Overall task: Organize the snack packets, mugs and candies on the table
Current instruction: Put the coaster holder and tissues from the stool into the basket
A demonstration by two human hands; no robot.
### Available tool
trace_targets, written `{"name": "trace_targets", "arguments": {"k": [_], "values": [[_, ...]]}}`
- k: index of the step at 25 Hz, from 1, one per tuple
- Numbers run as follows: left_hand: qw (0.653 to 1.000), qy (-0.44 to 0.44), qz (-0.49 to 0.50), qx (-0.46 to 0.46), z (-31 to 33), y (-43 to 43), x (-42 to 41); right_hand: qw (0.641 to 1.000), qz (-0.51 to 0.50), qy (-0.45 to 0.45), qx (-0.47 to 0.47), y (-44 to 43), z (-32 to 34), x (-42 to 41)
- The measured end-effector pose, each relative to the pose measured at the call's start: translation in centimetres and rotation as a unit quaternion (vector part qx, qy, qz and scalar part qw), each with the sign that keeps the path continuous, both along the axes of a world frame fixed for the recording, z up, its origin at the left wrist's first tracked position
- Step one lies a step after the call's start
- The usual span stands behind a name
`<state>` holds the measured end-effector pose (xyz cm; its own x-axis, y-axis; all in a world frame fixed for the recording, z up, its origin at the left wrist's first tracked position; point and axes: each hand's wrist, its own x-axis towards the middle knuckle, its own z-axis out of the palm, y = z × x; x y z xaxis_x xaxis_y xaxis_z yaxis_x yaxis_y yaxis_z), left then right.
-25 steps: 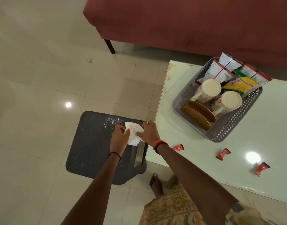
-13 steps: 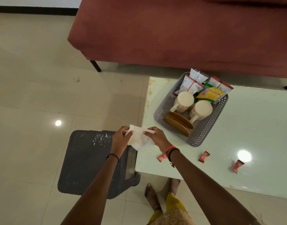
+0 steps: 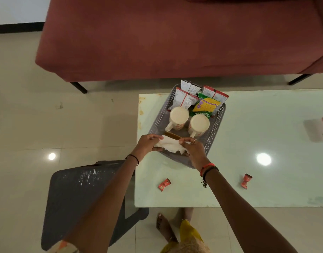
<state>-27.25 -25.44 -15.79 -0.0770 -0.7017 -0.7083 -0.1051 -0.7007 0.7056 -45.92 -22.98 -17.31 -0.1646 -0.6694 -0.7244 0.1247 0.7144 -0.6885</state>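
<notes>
Between the two hands, over the near end of the grey basket (image 3: 214,132), a white tissue (image 3: 170,146) is held stretched, pinched by the fingers of the left hand (image 3: 148,144) and right hand (image 3: 192,149). Below and toward the person from the fingers, two red candies lie loose on the tabletop (image 3: 266,136): one candy (image 3: 164,184) nearly midway under both hands, the other candy (image 3: 246,181) off to the right, nearer the right hand. The mugs (image 3: 179,116) and snack packets (image 3: 205,105) sit in the basket just beyond.

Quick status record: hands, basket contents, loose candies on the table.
left hand: holds the white tissue
right hand: holds the same tissue
basket: two mugs, snack packets, a brown holder
candies: two visible, loose on the table, one near the left edge, one to its right
</notes>
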Motion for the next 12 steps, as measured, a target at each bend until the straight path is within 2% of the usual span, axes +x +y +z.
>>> {"name": "trace_targets", "arguments": {"k": [4, 8, 12], "values": [[0.997, -0.04, -0.042, 0.046, -0.9, -2.5, -2.3, 0.991, -0.074, -0.082, 0.07, -0.7, -1.2, -2.2], [0.972, -0.136, -0.191, -0.01, -1.8, -4.0, -2.9, 0.975, -0.131, -0.131, 0.125, -1.1, -1.4, -3.2], [0.947, -0.195, -0.248, -0.061, -3.0, -4.0, -3.0, 0.965, -0.144, -0.109, 0.188, -1.0, -2.3, -3.9]]}}
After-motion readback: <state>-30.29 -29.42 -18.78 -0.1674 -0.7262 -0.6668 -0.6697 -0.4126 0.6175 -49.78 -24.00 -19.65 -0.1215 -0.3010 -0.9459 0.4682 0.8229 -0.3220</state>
